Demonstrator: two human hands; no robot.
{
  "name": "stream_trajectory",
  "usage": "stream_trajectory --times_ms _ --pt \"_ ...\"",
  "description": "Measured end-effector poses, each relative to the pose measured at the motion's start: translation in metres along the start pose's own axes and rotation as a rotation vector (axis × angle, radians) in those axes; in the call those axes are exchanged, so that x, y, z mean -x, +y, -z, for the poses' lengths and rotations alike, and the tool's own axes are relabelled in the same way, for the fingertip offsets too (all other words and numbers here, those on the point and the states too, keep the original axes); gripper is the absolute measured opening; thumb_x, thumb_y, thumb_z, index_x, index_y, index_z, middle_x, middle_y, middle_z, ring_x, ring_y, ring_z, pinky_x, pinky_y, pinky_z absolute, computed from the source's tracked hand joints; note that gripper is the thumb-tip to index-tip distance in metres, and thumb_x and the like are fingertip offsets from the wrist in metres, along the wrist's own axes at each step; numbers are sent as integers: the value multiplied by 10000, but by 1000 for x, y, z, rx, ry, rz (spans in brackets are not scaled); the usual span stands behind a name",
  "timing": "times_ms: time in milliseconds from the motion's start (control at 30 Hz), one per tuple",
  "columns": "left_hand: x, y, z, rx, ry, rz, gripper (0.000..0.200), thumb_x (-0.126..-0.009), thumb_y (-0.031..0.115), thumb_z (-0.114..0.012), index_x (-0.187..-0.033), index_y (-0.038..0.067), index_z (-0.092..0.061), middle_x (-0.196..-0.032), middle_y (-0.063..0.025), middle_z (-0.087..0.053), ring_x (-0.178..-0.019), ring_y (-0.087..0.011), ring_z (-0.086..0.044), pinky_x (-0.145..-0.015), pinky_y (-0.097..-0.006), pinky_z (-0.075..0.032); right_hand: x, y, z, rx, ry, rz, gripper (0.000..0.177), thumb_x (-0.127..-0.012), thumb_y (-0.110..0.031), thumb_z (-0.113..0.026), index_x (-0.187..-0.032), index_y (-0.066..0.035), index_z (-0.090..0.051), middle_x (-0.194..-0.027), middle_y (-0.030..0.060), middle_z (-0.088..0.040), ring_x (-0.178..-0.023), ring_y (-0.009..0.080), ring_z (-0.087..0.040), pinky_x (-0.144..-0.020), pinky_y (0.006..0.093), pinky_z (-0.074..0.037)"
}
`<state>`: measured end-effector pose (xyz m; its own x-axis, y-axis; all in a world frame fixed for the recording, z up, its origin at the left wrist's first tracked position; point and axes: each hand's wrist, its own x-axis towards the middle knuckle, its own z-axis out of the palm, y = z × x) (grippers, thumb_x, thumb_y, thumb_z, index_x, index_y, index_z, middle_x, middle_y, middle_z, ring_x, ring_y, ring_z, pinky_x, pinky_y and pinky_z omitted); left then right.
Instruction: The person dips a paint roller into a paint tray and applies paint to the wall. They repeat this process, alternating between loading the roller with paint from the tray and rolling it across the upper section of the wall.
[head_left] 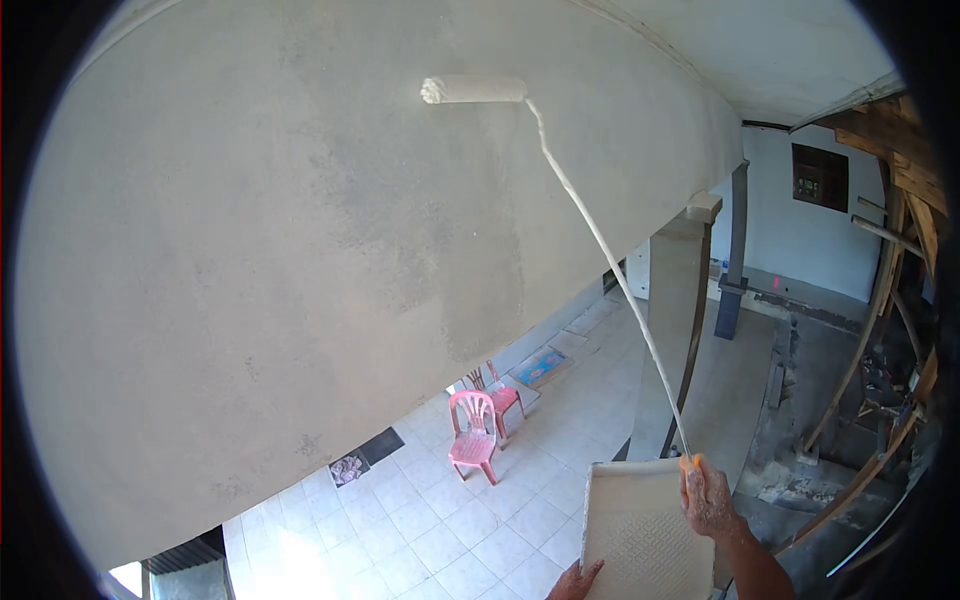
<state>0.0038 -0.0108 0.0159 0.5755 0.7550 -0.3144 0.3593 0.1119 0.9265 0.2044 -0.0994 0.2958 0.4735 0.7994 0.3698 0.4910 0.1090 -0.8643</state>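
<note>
One cream-coated paint roller sleeve sits high at the grey wall, on a long pole. The right hand, forearm angled up from below, curls its fingers closed around the orange grip by the upper right corner of the paint tray. The left hand, partly cut off, meets the tray's left edge; its closure I cannot tell. Beyond, a pink plastic chair stands on floor tiles.

The roller is at the wall, its pole slanting right and near to the right hand, over the right side of the tray. The left hand is at the tray's near left edge. Farther left, a chair stands on the floor before another chair; right of them rises a pillar.
</note>
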Motion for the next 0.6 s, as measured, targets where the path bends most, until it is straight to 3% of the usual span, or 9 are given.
stream_trajectory --times_ms 33,100,167,200,267,367,467,500,600 --pt "0 8 6 28 -81 -16 646 -950 424 -533 -1353 -65 -407 -1197 -205 -578 -1108 -310 -538 -985 -376 -427 -18 21 -2 415 159 406 357 -1001 -359 -385 -881 -36 -481 -583 25 -465 -494 109 -464 -460 302 -398" --pt "0 17 10 63 -267 -39 614 -963 406 -517 -1349 -61 -416 -1176 -201 -586 -1080 -307 -545 -974 -372 -436 -34 32 6 647 196 505 340 -1008 -345 -377 -936 -30 -481 -581 60 -476 -502 172 -492 -487 345 -407" --pt "-10 -7 9 46 -262 -111 618 -948 427 -537 -1343 -38 -436 -1173 -205 -595 -1083 -313 -556 -961 -386 -444 -46 -9 13 199 -34 -38 310 -1013 -319 -386 -1024 -25 -481 -584 117 -504 -503 270 -539 -520 401 -420" --pt "-14 -10 7 45 -250 -151 620 -941 437 -547 -1340 -27 -447 -1172 -207 -599 -1085 -316 -561 -955 -393 -448 -45 -7 16 219 -39 -52 315 -1011 -324 -387 -1029 -23 -479 -590 128 -509 -517 284 -549 -530 408 -426" --pt "-21 -16 2 -169 -108 -38 636 -916 456 -580 -1333 -10 -463 -1188 -210 -599 -1098 -325 -567 -948 -409 -449 -46 2 19 258 -64 -71 328 -1009 -335 -388 -1040 -20 -475 -602 151 -520 -544 314 -571 -550 423 -438" --pt "-10 -3 3 -167 -55 54 688 -879 480 -626 -1339 -4 -459 -1231 -214 -583 -1128 -337 -561 -955 -426 -443 -30 103 25 219 -51 -38 313 -997 -314 -412 -1019 -12 -490 -628 185 -549 -595 382 -599 -574 442 -451" --pt "12 43 3 61 -57 180 722 -868 492 -638 -1355 -3 -441 -1243 -204 -579 -1136 -334 -558 -961 -425 -440 -12 106 33 445 9 -29 279 -995 -268 -397 -920 -18 -497 -586 71 -497 -538 163 -504 -524 340 -407" --pt "20 51 4 144 -53 244 728 -868 495 -637 -1361 -2 -434 -1241 -199 -581 -1134 -330 -559 -961 -422 -440 -10 105 37 449 1 -63 273 -991 -261 -402 -922 -15 -502 -586 75 -493 -537 169 -503 -526 341 -406" --pt "6 23 4 241 -212 57 780 -860 506 -643 -1397 1 -387 -1262 -186 -566 -1153 -302 -550 -968 -412 -436 -23 91 49 437 -8 -88 244 -985 -233 -412 -931 -16 -510 -590 85 -478 -536 178 -499 -531 344 -405"
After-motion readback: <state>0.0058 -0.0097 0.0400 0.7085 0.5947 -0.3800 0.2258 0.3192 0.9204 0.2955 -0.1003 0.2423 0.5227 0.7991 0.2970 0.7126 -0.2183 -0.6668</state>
